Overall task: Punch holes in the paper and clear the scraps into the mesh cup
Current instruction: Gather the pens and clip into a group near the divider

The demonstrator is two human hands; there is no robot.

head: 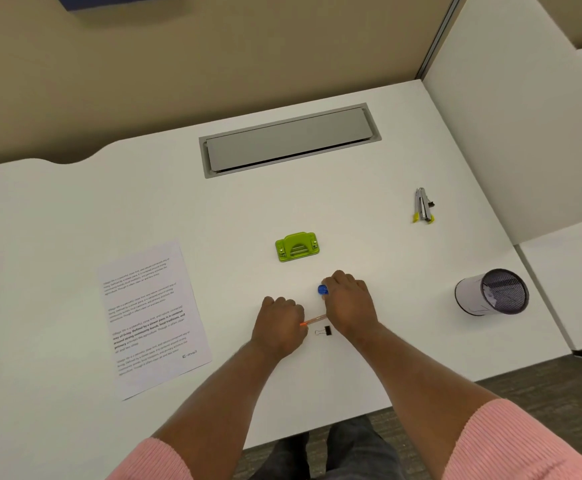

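While both hands curl at the bench's near edge, left hand (277, 323) on an orange pen (314, 320), right hand (348, 299) on a blue object (323, 289), the printed white paper sheet (154, 317) lies leftward, long axis running away, nearer the left hand.

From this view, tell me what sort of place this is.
Most likely an office cubicle desk: a white desk with a cable hatch, fabric partition walls, and stationery such as a green hole punch and stapler.

Both forearms extend forward; left hand (277, 323) and right hand (350, 303) rest knuckles-up, fingers curled, side by side.
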